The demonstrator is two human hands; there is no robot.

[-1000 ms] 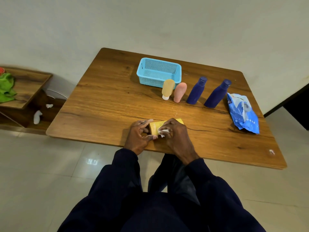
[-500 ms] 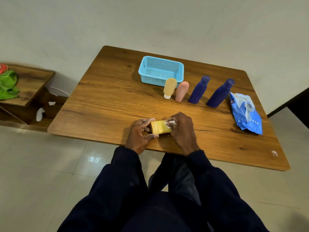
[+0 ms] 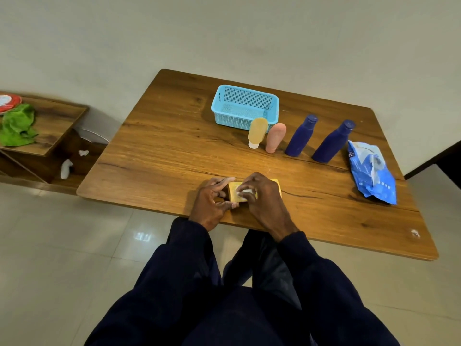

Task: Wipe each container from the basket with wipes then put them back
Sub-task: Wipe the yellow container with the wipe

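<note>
Left hand [image 3: 209, 204] clamps flat yellow box [image 3: 235, 194]; right hand [image 3: 262, 198] presses white wipe [image 3: 245, 192] on top.

Open wood across the left half of the table [image 3: 159, 156] and between the hands and the row above them; blocking the upper centre and right: basket [image 3: 245, 107], two tubes [image 3: 267, 137], two bottles [image 3: 316, 139], wipes pack [image 3: 371, 173] at right edge.
</note>
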